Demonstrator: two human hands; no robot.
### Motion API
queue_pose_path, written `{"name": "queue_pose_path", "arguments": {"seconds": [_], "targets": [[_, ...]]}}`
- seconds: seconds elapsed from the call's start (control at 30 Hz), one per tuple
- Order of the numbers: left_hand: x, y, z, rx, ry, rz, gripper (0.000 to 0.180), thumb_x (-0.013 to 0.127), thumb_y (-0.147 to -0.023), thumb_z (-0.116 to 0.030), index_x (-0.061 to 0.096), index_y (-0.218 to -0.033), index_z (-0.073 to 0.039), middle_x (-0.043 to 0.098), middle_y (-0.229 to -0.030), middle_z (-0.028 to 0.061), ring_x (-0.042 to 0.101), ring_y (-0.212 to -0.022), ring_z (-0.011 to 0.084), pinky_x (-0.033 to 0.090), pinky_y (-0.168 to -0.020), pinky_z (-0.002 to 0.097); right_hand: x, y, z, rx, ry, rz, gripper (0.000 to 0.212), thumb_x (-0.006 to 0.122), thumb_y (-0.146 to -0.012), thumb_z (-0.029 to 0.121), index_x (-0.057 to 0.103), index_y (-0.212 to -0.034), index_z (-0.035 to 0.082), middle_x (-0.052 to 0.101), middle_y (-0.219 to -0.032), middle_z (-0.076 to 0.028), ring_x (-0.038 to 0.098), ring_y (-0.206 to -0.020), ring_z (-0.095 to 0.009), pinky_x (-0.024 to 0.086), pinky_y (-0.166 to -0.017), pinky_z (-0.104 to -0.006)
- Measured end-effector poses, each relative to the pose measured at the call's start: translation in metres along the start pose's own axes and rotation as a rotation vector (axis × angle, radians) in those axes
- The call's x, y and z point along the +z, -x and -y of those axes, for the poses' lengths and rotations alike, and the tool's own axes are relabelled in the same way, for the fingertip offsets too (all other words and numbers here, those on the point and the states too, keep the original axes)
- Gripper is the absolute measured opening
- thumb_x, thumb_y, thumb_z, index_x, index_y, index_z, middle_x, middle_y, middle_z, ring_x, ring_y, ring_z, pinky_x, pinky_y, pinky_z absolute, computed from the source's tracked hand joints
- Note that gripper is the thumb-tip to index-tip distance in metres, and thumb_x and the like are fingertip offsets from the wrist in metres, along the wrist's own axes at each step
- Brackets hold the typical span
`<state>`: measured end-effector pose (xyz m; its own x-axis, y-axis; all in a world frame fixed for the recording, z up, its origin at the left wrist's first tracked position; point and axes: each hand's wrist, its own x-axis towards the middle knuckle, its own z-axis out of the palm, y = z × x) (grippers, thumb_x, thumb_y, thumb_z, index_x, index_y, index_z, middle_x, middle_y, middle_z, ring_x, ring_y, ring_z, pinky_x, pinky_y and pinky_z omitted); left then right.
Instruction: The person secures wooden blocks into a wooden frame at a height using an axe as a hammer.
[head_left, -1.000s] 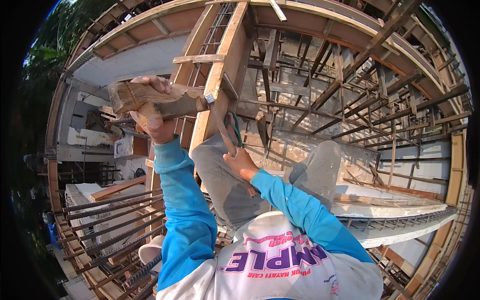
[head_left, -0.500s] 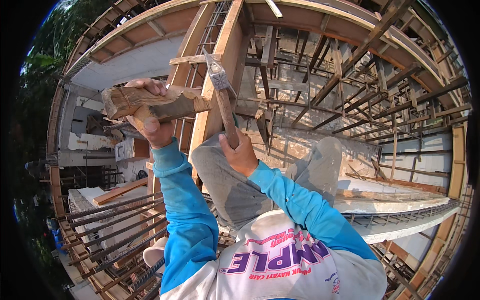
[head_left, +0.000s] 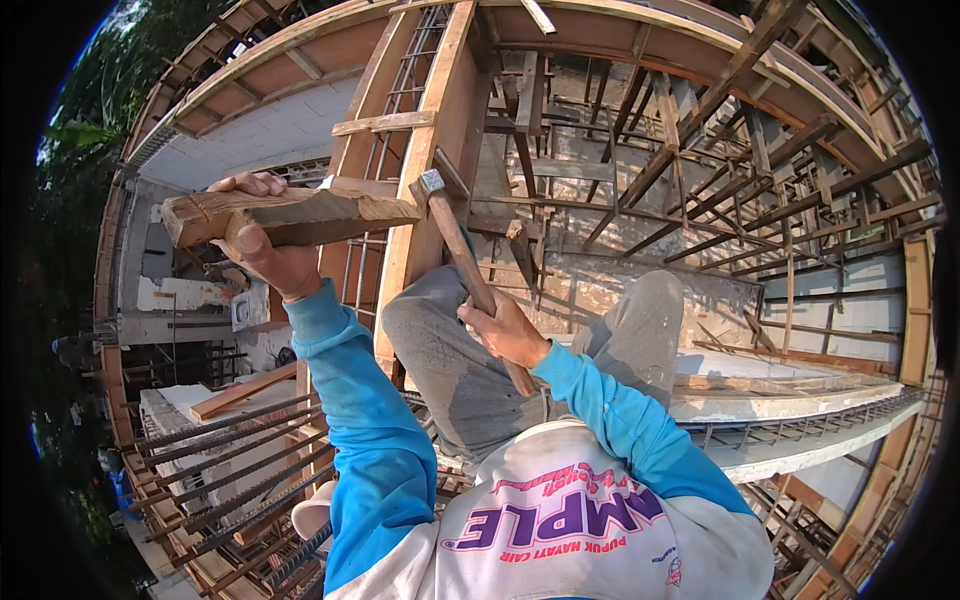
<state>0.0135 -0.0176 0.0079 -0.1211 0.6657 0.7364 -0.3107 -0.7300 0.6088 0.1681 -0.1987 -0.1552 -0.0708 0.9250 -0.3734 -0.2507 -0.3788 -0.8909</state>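
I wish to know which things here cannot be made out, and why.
In the head view:
Left hand: palm hidden by the rough brown wooden block.
Brown-handled hammer: far end of its grey metal head hidden behind the near end.
White rounded object, lower left: partly covered by the bright blue left sleeve; kind unclear.
Dark shape at left rim: too dim and small to identify.

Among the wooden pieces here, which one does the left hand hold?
The short, thick block with rough edges: the left hand grips it, while the slim crosspiece lies across the formwork boards, unheld.
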Motion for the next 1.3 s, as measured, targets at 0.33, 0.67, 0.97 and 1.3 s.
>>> {"name": "queue_pose_path", "arguments": {"seconds": [0.33, 0.67, 0.97, 1.3], "targets": [[-0.002, -0.020, 0.007, -0.031, 0.022, -0.006, 0.064, 0.068, -0.074, -0.054, 0.047, -0.112, -0.007, 0.047, -0.088, 0.0057, 0.049, -0.084, 0.0183, 0.044, -0.080, 0.0349, 0.021, -0.046, -0.022, -0.259, 0.215, -0.117, 0.027, 0.062, -0.090, 0.022, 0.054, -0.079, -0.001, 0.049, -0.062, -0.003, 0.043, -0.060, -0.013, 0.037, -0.055, -0.0330], [-0.010, -0.018, 0.005, -0.052, 0.032, 0.015, 0.063, 0.068, -0.075, -0.052, 0.046, -0.111, -0.006, 0.047, -0.090, 0.0069, 0.049, -0.085, 0.0198, 0.043, -0.080, 0.0356, 0.025, -0.004, 0.096, -0.655, 0.155, -0.059, 0.024, 0.061, -0.090, 0.023, 0.059, -0.084, 0.001, 0.052, -0.062, -0.004, 0.051, -0.068, -0.017, 0.040, -0.071, -0.0364], [-0.016, -0.032, 0.009, -0.081, 0.145, -0.020, 0.061, 0.074, -0.071, -0.042, 0.047, -0.112, -0.005, 0.049, -0.089, 0.0069, 0.051, -0.082, 0.0191, 0.046, -0.075, 0.0334, 0.026, -0.070, -0.032, -0.072, 0.229, -0.013, 0.030, 0.062, -0.090, 0.029, 0.057, -0.083, 0.000, 0.052, -0.066, -0.004, 0.050, -0.060, -0.014, 0.041, -0.056, -0.0315], [-0.006, -0.030, 0.004, -0.042, 0.084, -0.011, 0.058, 0.075, -0.072, -0.038, 0.048, -0.112, -0.005, 0.051, -0.090, 0.0073, 0.052, -0.083, 0.0185, 0.047, -0.073, 0.0325, 0.016, -0.069, -0.013, 0.026, 0.181, 0.069, 0.027, 0.063, -0.087, 0.026, 0.057, -0.086, -0.001, 0.051, -0.063, -0.006, 0.051, -0.054, -0.018, 0.041, -0.050, -0.0350]]}}
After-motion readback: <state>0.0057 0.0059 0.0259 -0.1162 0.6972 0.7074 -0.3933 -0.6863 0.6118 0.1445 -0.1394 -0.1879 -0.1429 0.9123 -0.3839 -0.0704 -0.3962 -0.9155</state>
